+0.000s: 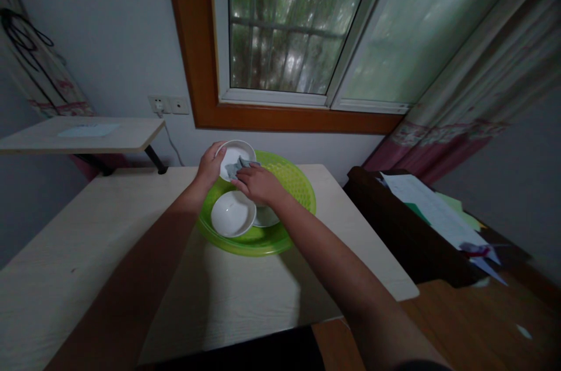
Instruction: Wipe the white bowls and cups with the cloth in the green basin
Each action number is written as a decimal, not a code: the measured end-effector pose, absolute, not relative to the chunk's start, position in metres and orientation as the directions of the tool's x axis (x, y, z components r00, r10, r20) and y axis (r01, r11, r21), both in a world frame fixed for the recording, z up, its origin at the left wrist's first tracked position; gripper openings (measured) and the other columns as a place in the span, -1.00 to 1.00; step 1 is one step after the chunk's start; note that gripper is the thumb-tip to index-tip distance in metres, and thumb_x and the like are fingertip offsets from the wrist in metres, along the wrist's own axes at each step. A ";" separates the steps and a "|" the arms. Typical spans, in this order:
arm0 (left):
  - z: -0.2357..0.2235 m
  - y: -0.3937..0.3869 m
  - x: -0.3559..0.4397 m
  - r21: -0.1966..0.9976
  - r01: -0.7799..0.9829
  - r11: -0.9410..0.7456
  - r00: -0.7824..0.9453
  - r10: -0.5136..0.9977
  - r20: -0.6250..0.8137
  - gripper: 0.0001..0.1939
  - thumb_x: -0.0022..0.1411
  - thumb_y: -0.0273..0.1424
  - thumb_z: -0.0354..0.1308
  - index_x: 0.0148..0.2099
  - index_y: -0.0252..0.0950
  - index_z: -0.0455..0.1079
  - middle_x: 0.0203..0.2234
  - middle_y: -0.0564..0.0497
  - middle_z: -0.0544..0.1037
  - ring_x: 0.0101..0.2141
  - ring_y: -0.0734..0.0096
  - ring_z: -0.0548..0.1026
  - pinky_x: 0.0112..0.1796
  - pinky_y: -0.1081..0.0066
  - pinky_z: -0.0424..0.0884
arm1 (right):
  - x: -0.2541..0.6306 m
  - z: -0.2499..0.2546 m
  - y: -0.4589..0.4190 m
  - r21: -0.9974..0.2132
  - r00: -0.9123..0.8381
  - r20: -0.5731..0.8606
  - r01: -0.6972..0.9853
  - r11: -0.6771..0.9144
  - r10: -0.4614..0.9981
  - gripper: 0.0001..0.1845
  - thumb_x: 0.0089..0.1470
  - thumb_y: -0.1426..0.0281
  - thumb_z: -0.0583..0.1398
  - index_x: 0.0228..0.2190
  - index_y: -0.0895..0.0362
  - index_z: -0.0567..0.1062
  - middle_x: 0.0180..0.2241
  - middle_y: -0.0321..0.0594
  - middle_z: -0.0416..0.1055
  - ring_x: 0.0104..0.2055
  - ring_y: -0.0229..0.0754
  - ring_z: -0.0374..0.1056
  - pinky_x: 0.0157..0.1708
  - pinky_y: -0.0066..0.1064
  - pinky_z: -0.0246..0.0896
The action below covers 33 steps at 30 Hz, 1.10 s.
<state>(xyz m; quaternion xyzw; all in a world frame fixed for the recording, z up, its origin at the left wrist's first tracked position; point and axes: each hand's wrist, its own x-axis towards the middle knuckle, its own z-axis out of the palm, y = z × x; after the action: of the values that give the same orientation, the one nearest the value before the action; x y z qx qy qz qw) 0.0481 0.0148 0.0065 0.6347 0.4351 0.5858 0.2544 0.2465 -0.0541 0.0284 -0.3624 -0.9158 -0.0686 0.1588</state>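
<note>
My left hand point(211, 164) grips the rim of a white bowl point(234, 152), tilted so its inside faces me, over the back left of a green plastic basket point(302, 190). In my right hand point(258, 182) is a grey-blue cloth point(237, 167), its fingers closed on it and pressing it against the bowl's inside. A second white bowl point(233, 214) sits upright in the basket, below my hands. Beside it lies another white dish point(265, 217), partly hidden by my right hand and the second bowl.
The basket stands on a pale wooden table point(249, 289). A raised shelf point(127, 131) on black legs is at the left. A cord hangs from the wall socket point(160, 104). On the right, papers point(433, 207) lie on a dark piece of furniture beyond the table's edge.
</note>
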 end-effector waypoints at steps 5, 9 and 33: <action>0.006 0.014 0.049 0.853 0.251 -0.457 -0.053 0.873 0.484 -0.53 0.37 -0.03 0.08 0.09 -0.23 0.51 0.02 -0.17 0.60 0.11 0.06 0.51 0.21 0.07 0.40 | 0.249 0.023 -0.049 0.085 -0.600 0.453 0.765 0.638 0.659 -0.42 0.48 0.11 0.03 0.03 0.31 0.62 0.14 0.16 0.54 0.32 0.04 0.35 0.44 -0.08 -0.05; 0.002 0.017 0.049 0.859 0.259 -0.442 -0.059 0.880 0.470 -0.55 0.37 -0.06 0.06 0.10 -0.23 0.49 0.01 -0.15 0.61 0.09 0.06 0.52 0.19 0.04 0.42 | 0.247 0.020 -0.050 0.118 -0.586 0.482 0.780 0.615 0.651 -0.40 0.48 0.09 0.02 0.03 0.31 0.62 0.16 0.15 0.53 0.33 0.05 0.33 0.45 -0.07 -0.07; 0.002 0.016 0.048 0.846 0.288 -0.448 -0.062 0.873 0.483 -0.54 0.37 0.01 0.06 0.06 -0.21 0.50 -0.03 -0.15 0.60 0.06 0.04 0.51 0.18 0.04 0.38 | 0.243 0.022 -0.053 0.124 -0.656 0.382 0.734 0.668 0.651 -0.38 0.50 0.06 -0.03 -0.02 0.26 0.64 0.06 0.07 0.61 0.21 0.01 0.46 0.42 -0.07 0.00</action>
<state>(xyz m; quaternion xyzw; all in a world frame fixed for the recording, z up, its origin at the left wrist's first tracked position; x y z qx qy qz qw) 0.0483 0.0158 0.0024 0.6344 0.4576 0.5671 0.2581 0.2427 -0.0530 0.0223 -0.3847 -0.9000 -0.1350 0.1544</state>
